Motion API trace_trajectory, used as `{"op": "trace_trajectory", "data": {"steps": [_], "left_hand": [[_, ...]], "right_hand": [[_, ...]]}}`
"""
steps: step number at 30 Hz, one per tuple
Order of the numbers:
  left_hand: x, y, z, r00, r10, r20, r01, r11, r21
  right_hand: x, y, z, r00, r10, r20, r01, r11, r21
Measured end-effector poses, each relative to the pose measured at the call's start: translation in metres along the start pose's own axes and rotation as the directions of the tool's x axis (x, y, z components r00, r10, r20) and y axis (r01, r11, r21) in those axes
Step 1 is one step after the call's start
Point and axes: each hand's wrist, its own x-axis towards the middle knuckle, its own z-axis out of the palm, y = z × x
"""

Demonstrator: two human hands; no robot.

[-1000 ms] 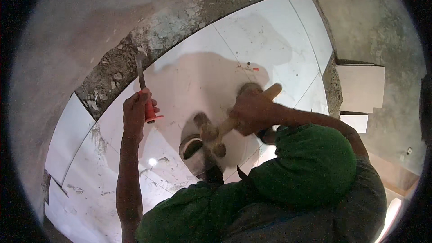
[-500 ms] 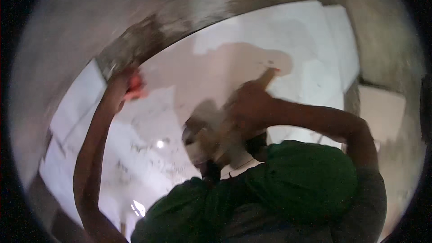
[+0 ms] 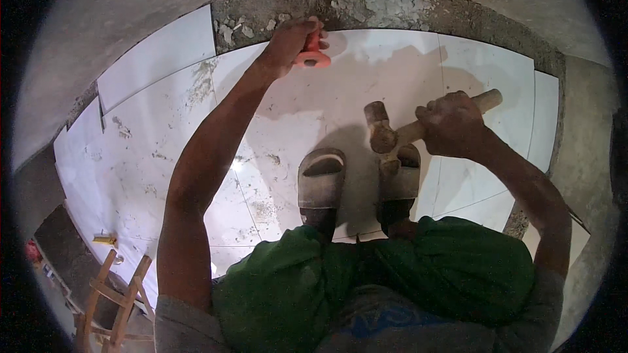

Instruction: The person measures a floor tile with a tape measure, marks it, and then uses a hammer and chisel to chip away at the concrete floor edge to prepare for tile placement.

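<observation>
My left hand [image 3: 292,46] is closed around a chisel with a red grip [image 3: 313,60], whose round guard and dark end face up. It is at the far edge of the white floor tiles [image 3: 366,72], beside a strip of rough rubble [image 3: 261,16]. The chisel's tip is hidden. My right hand [image 3: 453,124] grips the wooden handle of a club hammer [image 3: 382,136]. The hammer's head hangs over my right shoe, apart from the chisel.
Bare plastered walls [image 3: 150,0] curve around the tiles. My sandals [image 3: 321,180] stand on the tiling. A wooden frame with rungs [image 3: 108,294] and a small yellow object [image 3: 104,240] are at the lower left. Another loose tile [image 3: 579,242] lies at the right.
The view has swung left and cleared of blur. My left hand with the chisel now appears farther right and higher. My right hand with the hammer has also shifted right in the picture.
</observation>
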Motion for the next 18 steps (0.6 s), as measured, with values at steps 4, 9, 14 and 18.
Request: {"op": "trace_trajectory", "data": {"steps": [4,9,14,18], "left_hand": [[0.013,0.003,0.017,0.997,0.055,-0.059,-0.057,0.998,-0.035],[0.015,0.009,0.022,0.992,0.04,-0.12,-0.044,0.999,-0.032],[0.012,0.015,0.023,0.982,0.042,-0.186,-0.04,0.999,0.014],[0.015,0.019,0.046,0.96,0.035,-0.279,-0.036,0.999,0.0]], "right_hand": [[0.015,-0.008,0.019,1.0,-0.018,-0.001,0.018,1.0,-0.011],[0.029,-0.006,0.036,0.994,-0.094,-0.062,0.091,0.995,-0.04],[0.053,-0.03,0.031,0.982,-0.113,0.149,0.11,0.994,0.024],[0.052,-0.052,0.05,0.908,-0.406,0.101,0.401,0.914,0.064]]}}
